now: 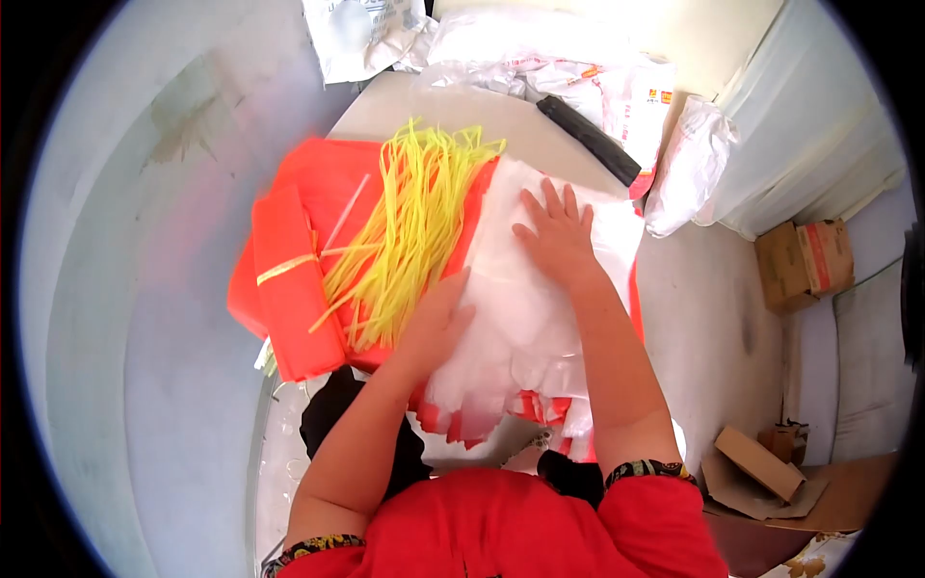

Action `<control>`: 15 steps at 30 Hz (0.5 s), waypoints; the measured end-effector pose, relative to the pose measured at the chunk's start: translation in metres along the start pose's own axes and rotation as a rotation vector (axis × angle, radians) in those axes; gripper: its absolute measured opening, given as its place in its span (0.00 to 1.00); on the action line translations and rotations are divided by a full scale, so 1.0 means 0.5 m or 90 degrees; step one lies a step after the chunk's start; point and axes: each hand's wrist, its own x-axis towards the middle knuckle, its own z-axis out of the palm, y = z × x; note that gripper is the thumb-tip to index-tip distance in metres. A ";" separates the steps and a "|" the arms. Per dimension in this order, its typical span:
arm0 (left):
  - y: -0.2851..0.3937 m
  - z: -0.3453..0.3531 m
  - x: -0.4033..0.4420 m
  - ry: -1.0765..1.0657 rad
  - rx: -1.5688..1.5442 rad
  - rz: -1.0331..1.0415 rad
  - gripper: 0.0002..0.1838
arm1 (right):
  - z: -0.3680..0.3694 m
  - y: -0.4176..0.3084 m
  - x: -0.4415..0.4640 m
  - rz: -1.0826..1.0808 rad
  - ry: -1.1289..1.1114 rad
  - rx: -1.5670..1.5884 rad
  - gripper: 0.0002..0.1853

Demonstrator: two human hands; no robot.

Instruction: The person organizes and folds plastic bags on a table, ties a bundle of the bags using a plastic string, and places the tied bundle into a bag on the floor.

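Observation:
A stack of thin, whitish see-through plastic sheets [515, 299] lies over red material on the table. My right hand [559, 236] rests flat on its upper part, fingers spread. My left hand [438, 323] lies along the stack's left edge with fingers stretched out, beside a bunch of yellow strips [414, 231]. Those strips lie across red plastic sheets [332, 169]. Farther left is a folded red bundle [289, 289] with a yellow band round it. Crumpled white and red edges hang over the table's front side.
A long black bar-like object [590, 141] lies at the back right of the table [520, 125]. White printed sacks [578, 91] stand behind it, with a white plastic bundle [689, 164] at their right. Cardboard boxes [805, 265] sit on the right, and opened cardboard [761, 472] lies lower right.

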 end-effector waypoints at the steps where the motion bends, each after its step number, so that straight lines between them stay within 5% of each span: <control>1: -0.001 0.004 0.006 0.002 0.026 0.016 0.30 | -0.001 0.007 0.011 0.015 -0.023 0.012 0.33; 15: 0.026 0.007 0.017 0.043 0.023 -0.081 0.30 | 0.089 0.103 0.090 0.026 0.011 -0.006 0.34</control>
